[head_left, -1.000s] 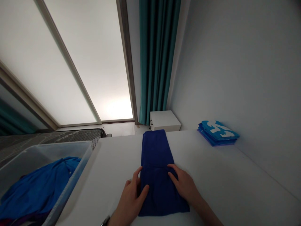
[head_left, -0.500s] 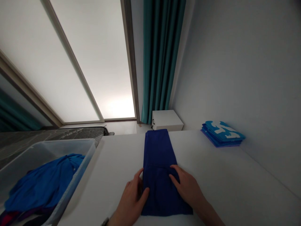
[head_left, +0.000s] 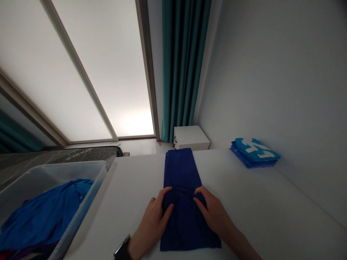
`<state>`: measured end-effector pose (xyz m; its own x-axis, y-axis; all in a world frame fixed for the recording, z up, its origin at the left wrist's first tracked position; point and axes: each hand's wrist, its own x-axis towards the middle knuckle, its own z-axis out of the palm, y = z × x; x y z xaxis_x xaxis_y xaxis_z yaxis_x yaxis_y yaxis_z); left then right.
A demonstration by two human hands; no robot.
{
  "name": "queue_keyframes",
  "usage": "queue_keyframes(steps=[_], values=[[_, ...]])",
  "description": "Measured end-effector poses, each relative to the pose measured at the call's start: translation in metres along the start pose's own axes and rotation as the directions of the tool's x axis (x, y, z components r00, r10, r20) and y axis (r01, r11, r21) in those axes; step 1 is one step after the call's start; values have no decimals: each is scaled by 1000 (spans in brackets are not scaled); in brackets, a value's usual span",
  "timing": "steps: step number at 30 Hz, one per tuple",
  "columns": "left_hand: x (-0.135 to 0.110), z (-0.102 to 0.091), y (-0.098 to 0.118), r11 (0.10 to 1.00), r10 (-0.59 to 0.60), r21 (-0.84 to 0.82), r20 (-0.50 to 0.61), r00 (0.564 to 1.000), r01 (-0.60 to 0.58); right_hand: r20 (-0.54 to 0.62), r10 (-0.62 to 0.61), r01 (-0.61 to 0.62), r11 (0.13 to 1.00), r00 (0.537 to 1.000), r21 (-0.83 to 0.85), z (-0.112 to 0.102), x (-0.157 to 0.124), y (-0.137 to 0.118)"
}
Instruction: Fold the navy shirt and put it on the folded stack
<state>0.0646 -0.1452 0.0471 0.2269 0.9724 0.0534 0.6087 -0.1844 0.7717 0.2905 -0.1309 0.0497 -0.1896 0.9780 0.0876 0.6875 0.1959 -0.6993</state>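
On the white table [head_left: 132, 191], a long dark blue cloth [head_left: 187, 233] lies right in front of the person, between the two hands. It is a long strip, and its far end reaches the far edge of the table. A crease runs across it near the fingertips. The left hand [head_left: 154, 218] comes up from the bottom and leans to the right, with its back showing. Its thumb and first finger lie on the left side of the cloth, bent a bit, with a small gap between them. The right hand [head_left: 214, 213] comes from the bottom right and leans to the left. Its thumb and first finger touch the right side of the cloth, also a little apart. I cannot tell if either hand is pinching the cloth or just pressing on it. The left wrist has a dark watch [head_left: 122, 247] on it. Away to the left is a clear tub [head_left: 67, 172] with bright blue clothes [head_left: 51, 211] in it. A neat blue pile [head_left: 255, 153] with a white pattern on top sits far off to the right, by the wall [head_left: 271, 79]
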Motion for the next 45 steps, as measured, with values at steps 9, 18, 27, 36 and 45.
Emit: queue_keyframes(steps=[9,18,27,36,45], values=[[29,4,-9,997,-74,-7,-12,997,74,55,73,-66,991,996,-116,7,32,12],[31,8,-13,995,-73,60,-72,995,77,74,104,-88,978,992,-191,9,40,18],[6,23,31,731,430,508,178,885,-457,83,192,-154,929,978,-336,13,51,19],[16,36,2,714,364,567,200,910,-411,53,152,-129,944,987,-303,14,52,22],[13,42,1,706,359,582,198,912,-404,22,-142,126,791,990,-599,17,5,-9]])
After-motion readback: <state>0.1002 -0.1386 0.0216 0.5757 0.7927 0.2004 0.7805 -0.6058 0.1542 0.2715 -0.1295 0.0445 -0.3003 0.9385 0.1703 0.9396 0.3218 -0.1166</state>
